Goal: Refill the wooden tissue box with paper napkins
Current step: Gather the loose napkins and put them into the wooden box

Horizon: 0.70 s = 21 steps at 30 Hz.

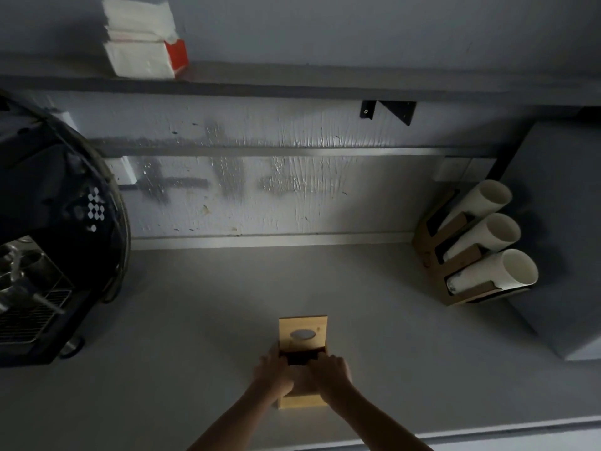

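The wooden tissue box (303, 400) stands on the grey counter near the front edge. Its sliding lid (302, 333), with an oval slot, is pushed partway back, leaving a dark gap into the box. My left hand (276, 372) rests on the box's left side and my right hand (328, 372) on its right side, fingers curled at the gap's edge. Whether either hand grips the box or only rests on it is unclear in the dim light. A pack of white paper napkins (143, 40) with a red end sits on the high shelf at top left.
A black coffee machine (48, 255) fills the left side. A cardboard holder with three stacks of white paper cups (481, 249) leans at the right against a grey cabinet (562, 222). The grey shelf (325, 86) runs across above the splashback.
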Each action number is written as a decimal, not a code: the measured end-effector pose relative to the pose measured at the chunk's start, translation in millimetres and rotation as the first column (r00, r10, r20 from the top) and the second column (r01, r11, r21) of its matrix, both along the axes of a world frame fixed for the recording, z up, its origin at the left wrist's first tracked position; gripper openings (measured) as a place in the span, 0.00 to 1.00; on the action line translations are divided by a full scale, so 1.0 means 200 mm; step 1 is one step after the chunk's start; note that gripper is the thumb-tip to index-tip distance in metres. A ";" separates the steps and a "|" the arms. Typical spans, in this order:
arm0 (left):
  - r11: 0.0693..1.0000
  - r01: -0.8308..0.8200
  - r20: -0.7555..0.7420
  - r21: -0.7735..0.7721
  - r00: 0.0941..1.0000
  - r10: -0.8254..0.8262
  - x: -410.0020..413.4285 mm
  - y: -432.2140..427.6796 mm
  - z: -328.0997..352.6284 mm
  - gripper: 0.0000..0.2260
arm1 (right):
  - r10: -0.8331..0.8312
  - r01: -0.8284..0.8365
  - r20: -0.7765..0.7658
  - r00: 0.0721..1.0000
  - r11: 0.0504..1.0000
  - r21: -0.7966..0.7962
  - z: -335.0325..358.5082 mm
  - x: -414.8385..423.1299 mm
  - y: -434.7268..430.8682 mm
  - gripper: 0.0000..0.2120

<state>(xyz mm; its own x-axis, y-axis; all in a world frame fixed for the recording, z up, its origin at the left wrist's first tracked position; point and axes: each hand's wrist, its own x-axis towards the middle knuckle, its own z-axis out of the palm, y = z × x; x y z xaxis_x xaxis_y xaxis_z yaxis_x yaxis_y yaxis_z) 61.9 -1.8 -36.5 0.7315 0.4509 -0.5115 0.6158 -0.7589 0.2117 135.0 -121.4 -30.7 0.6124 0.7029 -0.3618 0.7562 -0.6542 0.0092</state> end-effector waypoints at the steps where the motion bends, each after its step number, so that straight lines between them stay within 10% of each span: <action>1: 1.000 -0.002 0.008 0.002 1.000 0.002 0.00 0.00 -0.01 0.25 | -0.007 0.007 0.004 1.000 1.000 0.006 -0.01 0.00 -0.01 0.17; 10: 0.997 -0.070 0.065 -0.009 0.995 0.071 -0.02 -0.05 -0.06 0.20 | -0.071 0.069 0.011 0.997 0.986 0.152 -0.03 -0.06 0.00 0.14; 21: 0.991 -0.133 0.008 0.011 0.991 0.133 0.03 -0.05 -0.08 0.15 | -0.134 0.159 -0.358 0.924 0.986 0.040 -0.14 -0.03 0.18 0.15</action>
<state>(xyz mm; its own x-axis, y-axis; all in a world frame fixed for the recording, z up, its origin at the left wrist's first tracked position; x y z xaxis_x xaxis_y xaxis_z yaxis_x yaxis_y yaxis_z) 68.5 -11.8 -52.8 0.6685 0.5503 -0.5002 0.7098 -0.6729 0.2083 128.3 -85.7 -58.4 0.5519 0.6449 -0.5288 0.5980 -0.7479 -0.2881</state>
